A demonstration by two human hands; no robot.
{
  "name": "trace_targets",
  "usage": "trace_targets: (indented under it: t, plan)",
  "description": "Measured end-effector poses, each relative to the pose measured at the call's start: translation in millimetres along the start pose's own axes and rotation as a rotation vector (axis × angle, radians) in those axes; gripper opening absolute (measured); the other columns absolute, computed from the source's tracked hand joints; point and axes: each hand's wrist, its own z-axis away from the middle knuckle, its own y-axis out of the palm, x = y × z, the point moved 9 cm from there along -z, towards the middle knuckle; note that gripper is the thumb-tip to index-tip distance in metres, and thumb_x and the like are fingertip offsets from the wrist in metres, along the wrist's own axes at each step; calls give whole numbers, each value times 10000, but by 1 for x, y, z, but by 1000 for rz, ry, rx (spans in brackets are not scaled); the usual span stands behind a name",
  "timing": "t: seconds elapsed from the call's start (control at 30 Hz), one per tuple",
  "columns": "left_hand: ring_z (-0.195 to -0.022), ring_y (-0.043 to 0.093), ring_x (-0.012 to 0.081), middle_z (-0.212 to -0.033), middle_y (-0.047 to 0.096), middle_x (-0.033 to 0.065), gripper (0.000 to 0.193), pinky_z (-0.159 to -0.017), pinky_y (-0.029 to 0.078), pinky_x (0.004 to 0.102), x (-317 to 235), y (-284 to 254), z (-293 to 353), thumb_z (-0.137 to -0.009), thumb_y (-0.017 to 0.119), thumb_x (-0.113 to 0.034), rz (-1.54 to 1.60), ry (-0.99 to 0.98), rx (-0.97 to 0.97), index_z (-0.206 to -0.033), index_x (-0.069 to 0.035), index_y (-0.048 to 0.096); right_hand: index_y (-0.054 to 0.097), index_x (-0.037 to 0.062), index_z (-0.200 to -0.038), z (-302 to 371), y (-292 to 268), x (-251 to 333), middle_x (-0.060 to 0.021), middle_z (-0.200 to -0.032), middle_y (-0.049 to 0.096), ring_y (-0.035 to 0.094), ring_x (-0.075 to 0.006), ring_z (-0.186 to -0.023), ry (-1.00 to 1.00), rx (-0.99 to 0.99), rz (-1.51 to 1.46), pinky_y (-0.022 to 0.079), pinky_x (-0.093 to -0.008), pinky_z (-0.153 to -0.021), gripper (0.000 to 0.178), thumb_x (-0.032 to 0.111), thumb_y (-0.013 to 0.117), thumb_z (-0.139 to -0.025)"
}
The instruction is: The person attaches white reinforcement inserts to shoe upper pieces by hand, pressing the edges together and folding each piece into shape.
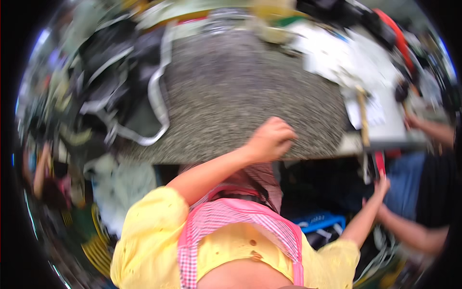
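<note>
My left hand (273, 139) is curled into a loose fist above the near part of a grey mat-like tabletop (231, 82); nothing sticks out of its fingers. Out to the right, past the table's near edge, my right hand (382, 184) is closed around the red handle of a tool (379, 163). The tool's upper end meets a dark bar (394, 145); motion blur hides its exact kind. Black fabric pieces with white binding (122, 82) lie heaped on the table's left side.
White papers (332, 50) and a wooden-looking stick (363, 113) lie at the right. A co-worker's forearm (411, 231) reaches close to my right arm; another hand (414, 121) is farther up. A blue-rimmed container (320, 222) stands below the table. Pale fabric (120, 192) hangs at left.
</note>
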Motion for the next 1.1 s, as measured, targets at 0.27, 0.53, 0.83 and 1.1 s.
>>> trace_targets:
  t: [0.27, 0.53, 0.83, 1.1]
  plan:
    - [-878, 472, 248, -800, 534, 44, 82, -760, 429, 347, 1, 5, -1, -668, 608, -89, 113, 116, -59, -743, -78, 574, 551, 22, -1079, -130, 19, -71, -74, -1069, 558, 530, -210, -898, 112, 20, 292, 456, -355, -763, 596, 489, 649, -723]
    - [-906, 467, 238, -812, 537, 40, 59, -749, 445, 334, 6, -3, 1, -688, 592, -76, 82, 58, -85, -747, -72, 587, 467, 31, -1184, 40, 113, 3, -96, -1207, 478, 484, -246, -1018, 48, 70, -481, 409, -390, -857, 692, 557, 567, -745]
    - [-907, 530, 245, -921, 583, 55, 186, -805, 425, 349, 11, -83, 5, -678, 627, -64, 118, -26, -203, -860, -100, 620, 395, 86, -1275, 100, 158, 55, -108, -1274, 439, 409, -303, -1151, 48, 5, -837, 322, -432, -967, 812, 706, 351, -753]
    - [-1020, 509, 333, -1043, 574, 193, 424, -876, 388, 379, 114, -399, 83, -785, 574, -308, -778, -500, -770, -1071, 4, 552, 317, 13, -1310, 71, 177, 49, -145, -1339, 357, 366, -285, -1193, 88, 120, -796, 262, -401, -1003, 898, 713, 358, -750]
